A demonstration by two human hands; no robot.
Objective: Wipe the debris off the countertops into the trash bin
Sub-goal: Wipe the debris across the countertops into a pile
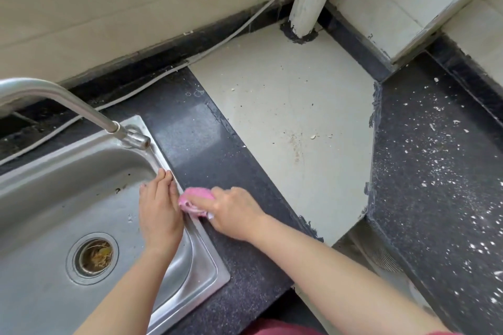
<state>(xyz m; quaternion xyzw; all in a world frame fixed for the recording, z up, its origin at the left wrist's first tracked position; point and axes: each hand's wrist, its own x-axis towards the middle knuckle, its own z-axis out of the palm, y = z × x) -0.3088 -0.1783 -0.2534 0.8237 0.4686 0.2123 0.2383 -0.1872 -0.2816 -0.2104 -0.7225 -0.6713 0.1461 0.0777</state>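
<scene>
The right hand has its grip closed around a bunched pink cloth and presses it onto the dark tabletop at the sink rim. The left hand stands inside the basin against that rim, fingers straight and together, holding nothing. It is just left of the cloth; whether they touch is unclear. It seems placed to catch what the cloth pushes over the edge.

This strip runs long from the front edge to the back wall, beside the sink. Most of the debris lies well to the right on the other dark tabletop, across a pale panel. The right hand is nearer to it. No trash bin is in view.
</scene>
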